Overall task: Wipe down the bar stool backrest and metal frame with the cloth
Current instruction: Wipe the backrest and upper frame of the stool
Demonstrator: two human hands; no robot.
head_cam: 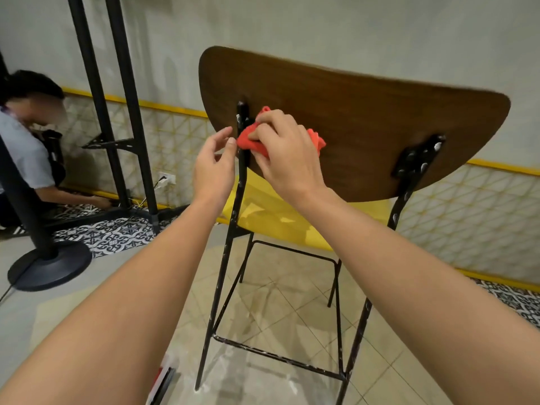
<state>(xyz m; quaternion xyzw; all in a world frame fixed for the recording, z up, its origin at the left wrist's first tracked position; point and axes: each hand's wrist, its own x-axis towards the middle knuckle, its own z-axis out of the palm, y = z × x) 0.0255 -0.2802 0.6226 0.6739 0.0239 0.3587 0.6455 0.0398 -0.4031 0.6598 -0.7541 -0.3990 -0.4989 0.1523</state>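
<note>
- The red cloth is bunched against the rear face of the wooden backrest, right beside the top of the left frame upright, where that upright meets the wood.
- The right hand lies over the cloth; its fingers are curled around the bundle and press it onto the backrest. Red fabric shows at both sides of the hand.
- The left hand is just left of the same upright. Its fingers are loosely bent and a little apart, holding nothing, with the thumb tip close to the cloth's edge. Whether it touches the cloth or the metal cannot be told.
- The backrest is a wide, curved brown panel, tilted, seen from behind.
- A black bracket fixes the right upright to the panel; it and both uprights are flecked with white spots.
- Below the backrest sits the yellow seat, and lower down a black footrest bar joins the legs.
- The bar stool stands on a pale tiled floor, near a wall with a yellow trim and patterned tiles.
- To the left are two black posts and a round black pedestal base.
- At the far left another person crouches, reaching to the floor by the wall.
</note>
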